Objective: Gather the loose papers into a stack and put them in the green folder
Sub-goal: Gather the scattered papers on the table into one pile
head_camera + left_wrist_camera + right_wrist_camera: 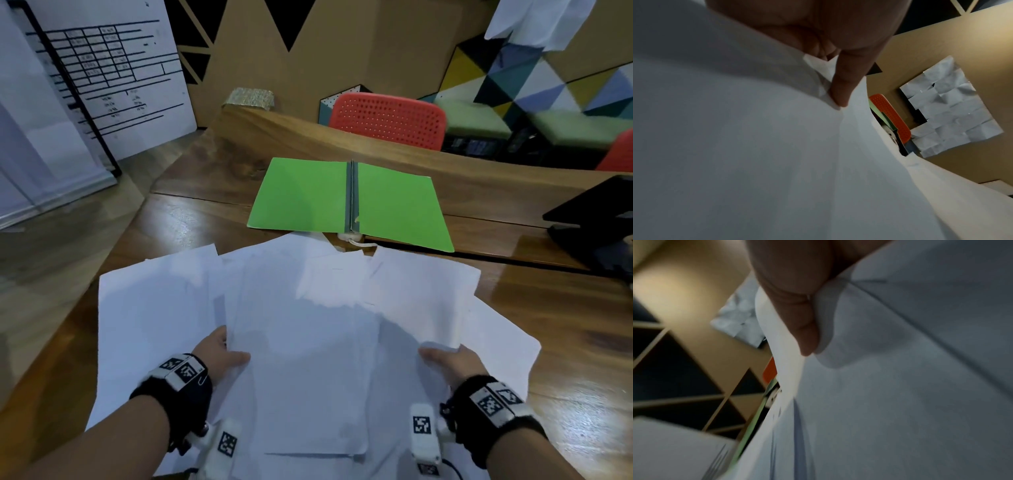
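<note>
Several loose white papers point(308, 325) lie fanned and overlapping on the near part of the wooden table point(565, 308). My left hand point(222, 353) pinches the left edge of the middle sheets, thumb on top, fingers hidden beneath. My right hand point(448, 359) pinches the papers' right side the same way. The left wrist view shows the left hand's thumb point(844, 84) pressed on paper point(756, 146); in the right wrist view the right hand's thumb point(801, 321) presses on paper point(900, 386). The green folder point(301, 195) lies open flat beyond the papers.
A black laptop point(596, 222) sits at the table's right edge. A white cable plug point(349, 238) lies under the folder's near edge. Red chairs point(387, 120) stand behind the table. A whiteboard point(102, 78) leans at the left.
</note>
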`<state>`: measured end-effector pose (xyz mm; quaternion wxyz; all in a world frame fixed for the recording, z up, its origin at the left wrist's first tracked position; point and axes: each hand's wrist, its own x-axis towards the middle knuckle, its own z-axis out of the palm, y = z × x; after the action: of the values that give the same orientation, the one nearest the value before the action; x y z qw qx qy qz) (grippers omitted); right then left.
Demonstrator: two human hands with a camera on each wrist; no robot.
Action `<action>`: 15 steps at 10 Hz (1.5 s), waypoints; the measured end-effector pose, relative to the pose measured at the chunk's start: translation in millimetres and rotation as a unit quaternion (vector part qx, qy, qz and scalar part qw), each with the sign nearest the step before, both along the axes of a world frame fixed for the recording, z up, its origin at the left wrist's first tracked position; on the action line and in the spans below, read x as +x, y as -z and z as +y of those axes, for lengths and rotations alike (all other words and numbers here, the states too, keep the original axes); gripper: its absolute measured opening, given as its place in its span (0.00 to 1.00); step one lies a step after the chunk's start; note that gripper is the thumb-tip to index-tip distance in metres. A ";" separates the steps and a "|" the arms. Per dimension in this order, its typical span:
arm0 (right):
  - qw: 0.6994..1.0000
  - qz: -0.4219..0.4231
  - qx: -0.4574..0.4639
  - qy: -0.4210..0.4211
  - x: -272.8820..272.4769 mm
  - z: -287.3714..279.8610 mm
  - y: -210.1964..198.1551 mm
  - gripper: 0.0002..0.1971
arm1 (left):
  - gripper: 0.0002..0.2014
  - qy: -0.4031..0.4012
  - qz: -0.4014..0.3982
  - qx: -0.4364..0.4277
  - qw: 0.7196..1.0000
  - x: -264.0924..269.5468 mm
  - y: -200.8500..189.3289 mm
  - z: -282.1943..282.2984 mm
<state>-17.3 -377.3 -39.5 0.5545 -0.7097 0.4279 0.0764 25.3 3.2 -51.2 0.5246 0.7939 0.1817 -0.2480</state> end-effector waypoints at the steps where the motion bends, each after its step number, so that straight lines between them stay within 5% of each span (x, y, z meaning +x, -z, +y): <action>1: 0.997 0.016 -0.058 -0.056 -1.3 17.6 -9.4 0.14 | 0.15 -0.046 0.015 -0.071 0.996 -8.8 3.2 -10.6; 3: 0.955 0.044 -0.251 -0.150 2.3 12.9 -43.3 0.17 | 0.19 -0.058 0.003 -0.055 0.997 -8.7 7.2 -15.6; 4: 0.956 0.001 -0.273 -0.109 11.0 3.9 -64.3 0.17 | 0.18 -0.051 -0.011 -0.046 0.998 -10.7 7.3 -17.4; 7: 0.950 -0.162 -0.259 0.059 28.9 -36.9 -140.3 0.19 | 0.17 -0.022 -0.030 -0.015 0.999 -14.8 2.8 -17.0; 9: 0.940 -0.276 -0.151 0.130 33.4 -36.3 -164.2 0.24 | 0.17 -0.028 -0.022 -0.028 0.999 -13.9 6.4 -16.2; 11: 0.966 -0.116 -0.230 -0.018 29.6 0.1 -119.2 0.07 | 0.17 -0.046 -0.003 -0.062 0.997 -12.9 -0.1 -16.9; 12: 0.980 -0.052 -0.188 -0.035 11.0 14.8 -66.8 0.08 | 0.42 -0.078 0.052 -0.106 0.990 -4.9 8.7 -13.9; 14: 0.987 0.029 -0.095 -0.127 -16.1 27.5 -19.2 0.12 | 0.22 -0.050 0.019 0.030 0.998 -9.4 -2.1 -19.1; 15: 0.986 0.023 -0.147 -0.069 -12.2 28.5 -13.7 0.28 | 0.23 -0.049 0.014 0.049 0.998 -9.9 -0.4 -20.6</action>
<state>-29.5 -348.9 -25.8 0.4273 -0.8093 0.3974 0.0673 15.4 -17.4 -50.7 0.4943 0.8051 0.2395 -0.2239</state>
